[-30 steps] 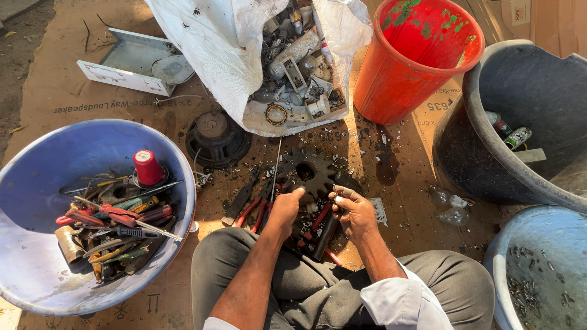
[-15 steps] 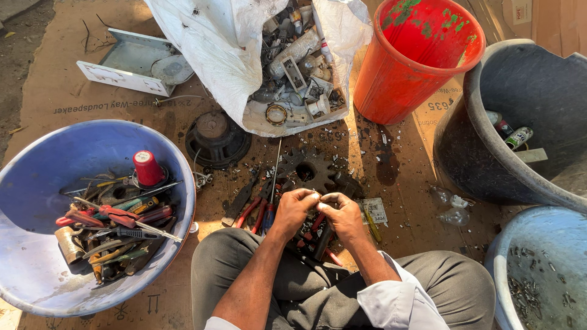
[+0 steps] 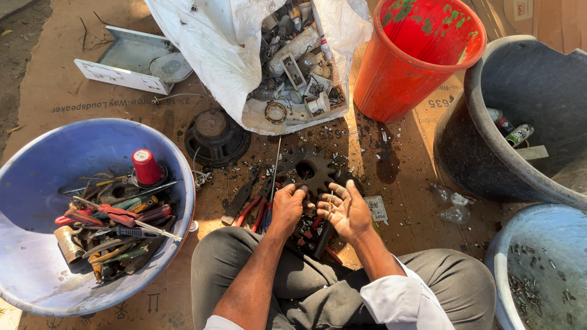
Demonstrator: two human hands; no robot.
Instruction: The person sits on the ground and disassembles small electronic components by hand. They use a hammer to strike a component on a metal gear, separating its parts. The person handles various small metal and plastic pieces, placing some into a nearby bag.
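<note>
I sit on brown cardboard (image 3: 92,91) with both hands over a small pile of tools between my knees. My left hand (image 3: 286,208) has its fingers curled against the near rim of a black toothed gear (image 3: 313,166); I cannot tell whether it grips anything. Just right of it, my right hand (image 3: 346,211) lies palm up with the fingers spread, and a thin sliver of metal seems to rest on the palm. Red-handled pliers (image 3: 255,208) and a dark flat tool (image 3: 237,200) lie just left of my left hand.
A blue basin (image 3: 36,275) of screwdrivers, pliers and a red-capped can (image 3: 147,166) stands at the left. Beyond the gear are a black speaker cone (image 3: 214,137), a white sack (image 3: 208,55) of scrap parts and an orange bucket (image 3: 397,79). A dark tub (image 3: 465,153) and a pale blue basin (image 3: 498,269) stand at the right.
Half a second ago my hands were pressed together over the tool pile. They have since parted, and the right hand has turned palm up with its fingers spread.
</note>
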